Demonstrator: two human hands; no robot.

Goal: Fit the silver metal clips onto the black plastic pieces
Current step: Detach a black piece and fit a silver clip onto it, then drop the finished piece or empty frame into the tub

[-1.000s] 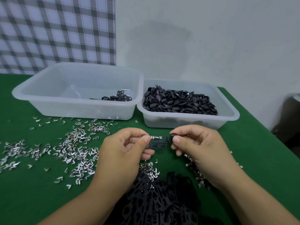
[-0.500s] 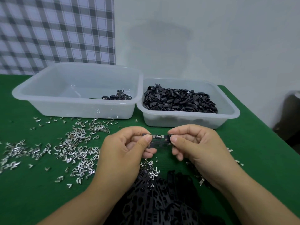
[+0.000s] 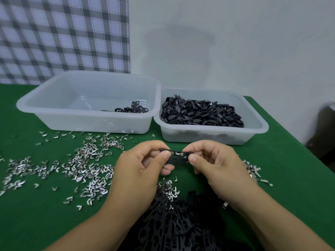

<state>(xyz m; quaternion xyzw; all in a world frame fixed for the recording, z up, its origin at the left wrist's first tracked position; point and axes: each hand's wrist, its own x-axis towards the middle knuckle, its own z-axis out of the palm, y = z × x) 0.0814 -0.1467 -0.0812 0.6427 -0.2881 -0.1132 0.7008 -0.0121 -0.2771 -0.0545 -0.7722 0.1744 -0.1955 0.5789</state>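
Fingers (image 3: 164, 157) curled on both sides: left hand (image 3: 141, 166) pinches the 9 o'clock end of a black plastic piece (image 3: 178, 159), right hand (image 3: 217, 164) the 3 o'clock end. Silver clip (image 3: 176, 153) sits on its top edge, between the thumbs. Loose clips (image 3: 81, 165) at 9 o'clock, black heap (image 3: 177, 223) at 6, two bins (image 3: 54, 109) at 12.

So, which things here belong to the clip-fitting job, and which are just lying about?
Job: left hand, right hand, held black piece, silver clip on it, loose clips, black pieces pile, left tub.
Lying about: right tub, checked cloth.
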